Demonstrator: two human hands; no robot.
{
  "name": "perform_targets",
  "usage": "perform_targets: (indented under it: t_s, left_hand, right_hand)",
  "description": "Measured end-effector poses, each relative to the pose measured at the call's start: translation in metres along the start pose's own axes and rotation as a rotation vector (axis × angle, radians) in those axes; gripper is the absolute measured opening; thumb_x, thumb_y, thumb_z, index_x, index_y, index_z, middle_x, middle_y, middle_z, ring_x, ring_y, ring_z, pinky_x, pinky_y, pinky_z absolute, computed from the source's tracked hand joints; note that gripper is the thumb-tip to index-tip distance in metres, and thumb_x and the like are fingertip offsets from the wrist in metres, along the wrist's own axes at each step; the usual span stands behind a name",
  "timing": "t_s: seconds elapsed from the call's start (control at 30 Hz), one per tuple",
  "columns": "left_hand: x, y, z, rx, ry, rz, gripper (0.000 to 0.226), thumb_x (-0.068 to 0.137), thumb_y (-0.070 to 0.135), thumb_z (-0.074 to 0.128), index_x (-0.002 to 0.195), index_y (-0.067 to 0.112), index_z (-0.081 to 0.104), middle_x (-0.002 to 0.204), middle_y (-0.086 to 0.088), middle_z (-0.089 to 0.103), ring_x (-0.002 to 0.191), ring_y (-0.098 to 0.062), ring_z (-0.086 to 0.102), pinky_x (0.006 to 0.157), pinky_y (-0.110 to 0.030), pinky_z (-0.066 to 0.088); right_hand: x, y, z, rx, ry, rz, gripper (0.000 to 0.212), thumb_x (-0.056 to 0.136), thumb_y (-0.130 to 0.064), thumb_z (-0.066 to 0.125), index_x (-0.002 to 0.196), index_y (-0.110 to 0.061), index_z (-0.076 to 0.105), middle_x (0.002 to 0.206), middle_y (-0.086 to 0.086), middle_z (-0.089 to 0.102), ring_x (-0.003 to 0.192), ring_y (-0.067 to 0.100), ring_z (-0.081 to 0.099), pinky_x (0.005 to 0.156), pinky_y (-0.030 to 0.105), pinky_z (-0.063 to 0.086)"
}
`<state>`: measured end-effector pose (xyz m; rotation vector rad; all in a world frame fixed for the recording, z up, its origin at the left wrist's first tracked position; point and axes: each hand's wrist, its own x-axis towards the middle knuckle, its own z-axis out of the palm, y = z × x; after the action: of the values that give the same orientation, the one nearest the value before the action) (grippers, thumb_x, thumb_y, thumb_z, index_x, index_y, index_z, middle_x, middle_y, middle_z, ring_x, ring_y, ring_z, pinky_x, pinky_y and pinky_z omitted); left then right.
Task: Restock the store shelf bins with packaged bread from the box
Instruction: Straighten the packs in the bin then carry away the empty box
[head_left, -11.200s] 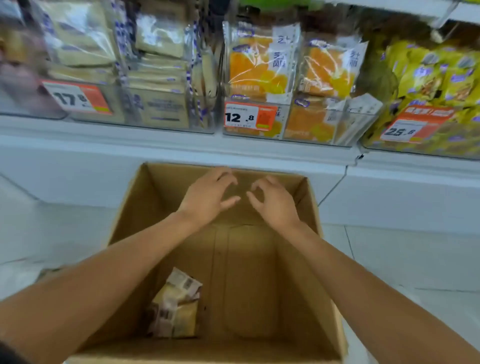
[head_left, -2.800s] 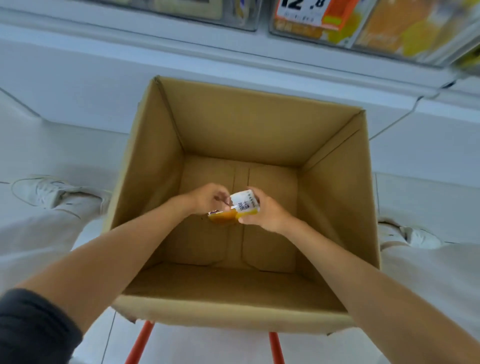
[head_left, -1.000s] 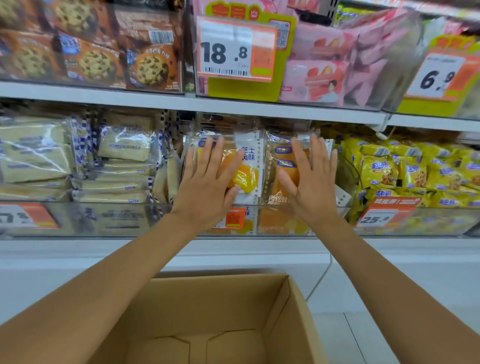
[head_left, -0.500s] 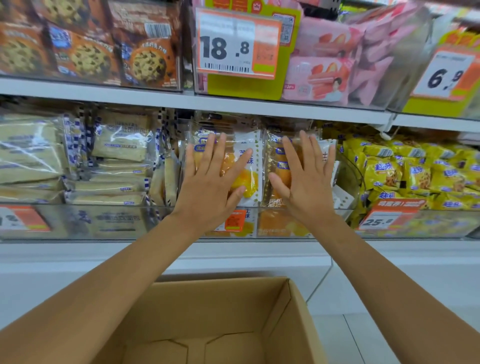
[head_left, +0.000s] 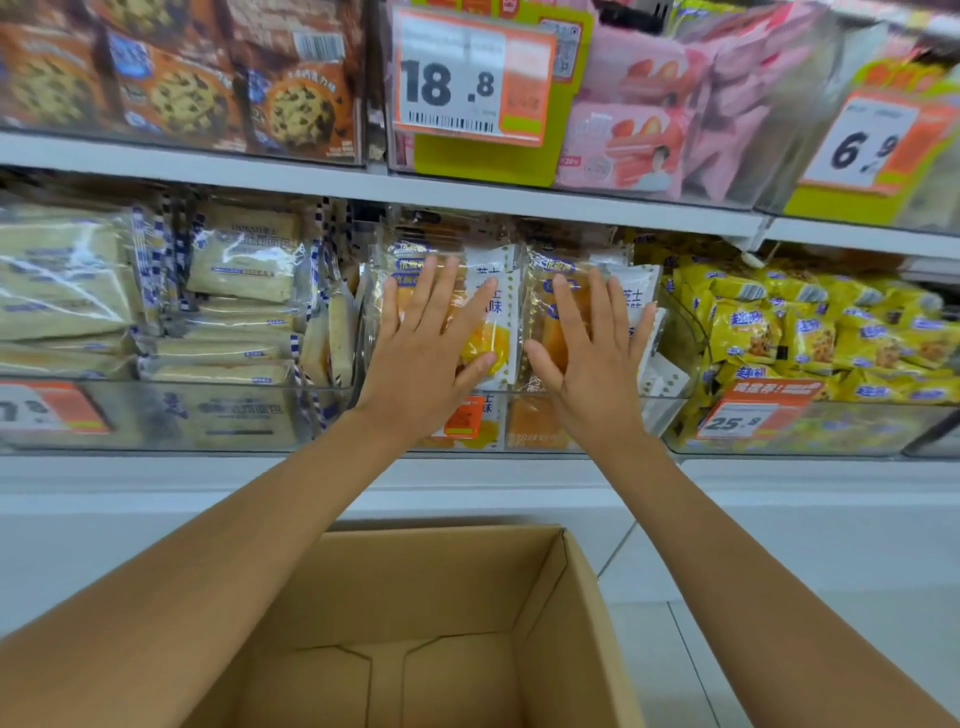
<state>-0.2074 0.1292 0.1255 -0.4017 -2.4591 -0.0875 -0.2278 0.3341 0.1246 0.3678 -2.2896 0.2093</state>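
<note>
Orange bread packs (head_left: 496, 332) in clear and white wrappers stand upright in the clear middle bin (head_left: 670, 400) of the lower shelf. My left hand (head_left: 426, 358) lies flat with straight spread fingers against the left stack. My right hand (head_left: 592, 358) presses flat against the right stack (head_left: 639, 299) beside it. Neither hand grips anything. The brown cardboard box (head_left: 550, 597) stands open below my arms, and the part of its floor that shows holds no packs.
A bin of pale sandwich bread packs (head_left: 234, 291) sits to the left, a bin of small yellow snack bags (head_left: 810, 338) to the right. The upper shelf carries cookie packs (head_left: 182, 93), pink packs (head_left: 639, 130) and price tags. White floor tiles lie right of the box.
Both hands stay flat on the orange packs, shifted only slightly. The view has moved a little closer to the shelf.
</note>
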Motion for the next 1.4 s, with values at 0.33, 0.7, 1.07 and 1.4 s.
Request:
perform_targets:
  t_s: [0.33, 0.7, 1.07, 1.4]
  left_hand:
    - [-0.103, 0.02, -0.053, -0.302, -0.206, -0.215, 0.067, 0.099, 0.053, 0.04, 0.155, 0.02, 0.024, 0.166, -0.003, 0.009, 0.153, -0.02, 0.004, 0.124, -0.043, 0.008]
    - [-0.389, -0.017, -0.135, -0.183, -0.753, -0.898, 0.11, 0.082, 0.075, 0.041, 0.155, 0.017, -0.017, 0.165, -0.014, -0.009, 0.152, -0.035, -0.001, 0.116, -0.059, 0.023]
    - [-0.429, -0.029, -0.158, -0.982, -0.71, -1.104, 0.056, 0.102, 0.033, 0.049, 0.147, 0.051, 0.022, 0.141, 0.018, 0.048, 0.128, -0.008, 0.049, 0.113, -0.037, 0.038]
    - [-0.381, 0.001, -0.119, -0.895, -0.865, -1.211, 0.019, 0.098, 0.03, 0.056, 0.115, 0.023, 0.061, 0.088, 0.012, 0.066, 0.083, -0.005, 0.062, 0.068, -0.015, 0.045]
  right_hand:
    - [-0.07, -0.036, -0.052, 0.203, -0.136, -0.033, 0.041, 0.094, -0.043, 0.05, 0.117, -0.011, 0.062, 0.12, 0.009, 0.06, 0.112, 0.031, 0.054, 0.095, 0.037, 0.033]
    - [-0.282, -0.025, -0.152, 0.305, -0.984, 0.395, 0.083, 0.087, -0.061, 0.057, 0.152, -0.026, 0.021, 0.16, 0.003, 0.02, 0.143, 0.026, 0.03, 0.112, 0.045, 0.033]
    - [-0.334, -0.016, -0.159, 0.55, -1.3, 0.826, 0.087, 0.075, -0.066, 0.066, 0.148, -0.031, 0.033, 0.138, -0.003, 0.054, 0.116, 0.02, 0.057, 0.098, 0.039, 0.049]
    - [-0.352, 0.015, -0.187, 0.429, -1.294, 1.078, 0.066, 0.067, -0.067, 0.063, 0.118, -0.025, 0.056, 0.099, -0.008, 0.066, 0.09, 0.018, 0.064, 0.082, 0.036, 0.053]
